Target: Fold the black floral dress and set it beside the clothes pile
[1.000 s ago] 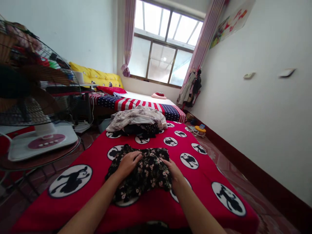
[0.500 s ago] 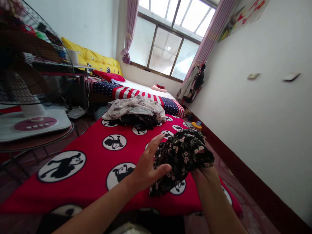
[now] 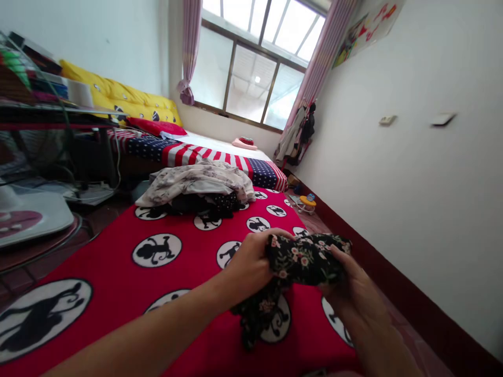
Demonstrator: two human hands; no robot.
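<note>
Between my two hands stretches a black floral garment (image 3: 302,259) with pink flowers; its exact kind does not show. My left hand (image 3: 255,262) grips its left end, fingers wrapped over the top edge. At the other end my right hand (image 3: 349,283) pinches the cloth, thumb on top and the fingers partly hidden beneath. A loose part of the garment hangs below my left hand, over the red blanket (image 3: 196,293) with black monkey figures in white circles. Farther off on this blanket lies a heap of clothes (image 3: 196,183), pale printed cloth over black pieces.
Behind the heap stands a bed with a stars-and-stripes cover (image 3: 208,154). To the left are a fan base (image 3: 39,214) on a round stand and a cluttered desk (image 3: 58,112). A wall runs along the right; a small yellow stool (image 3: 307,201) stands by it.
My left hand was open beside the garment and now grips it. My right hand, earlier inside the bunched cloth, now pinches its edge. The cloth is stretched between them. The view has swung right.
</note>
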